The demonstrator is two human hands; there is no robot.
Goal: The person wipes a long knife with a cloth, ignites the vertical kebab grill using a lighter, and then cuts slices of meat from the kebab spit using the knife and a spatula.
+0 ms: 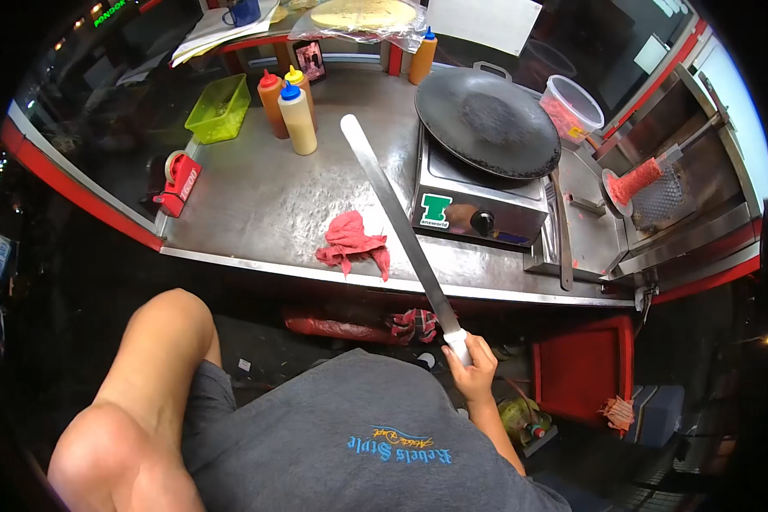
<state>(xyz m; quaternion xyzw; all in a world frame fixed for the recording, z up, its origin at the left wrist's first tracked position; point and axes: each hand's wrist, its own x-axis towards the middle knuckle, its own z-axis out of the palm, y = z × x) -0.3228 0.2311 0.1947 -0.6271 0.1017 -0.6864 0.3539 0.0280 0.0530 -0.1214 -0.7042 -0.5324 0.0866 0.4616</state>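
Observation:
My right hand (474,365) is closed around the white handle of a long, flat metal blade (405,235). The blade slants up and left over the steel counter (247,200), its rounded tip near the bottles. To its left a crumpled red cloth (347,241) lies close to the counter's front edge. A dark round griddle pan (486,119) sits on a steel gas stove (478,213) to the right of the blade. My left arm is bent at the lower left, and what seems to be my left hand (98,448) is close to the camera; its fingers are hidden.
Three sauce bottles (297,118), a green basket (220,109) and a red tape dispenser (177,181) stand at left. Behind are a phone (310,60) and bagged flatbreads (363,14). At right are a clear tub (569,109) and a meat spit (636,181). Below is a red bin (582,367).

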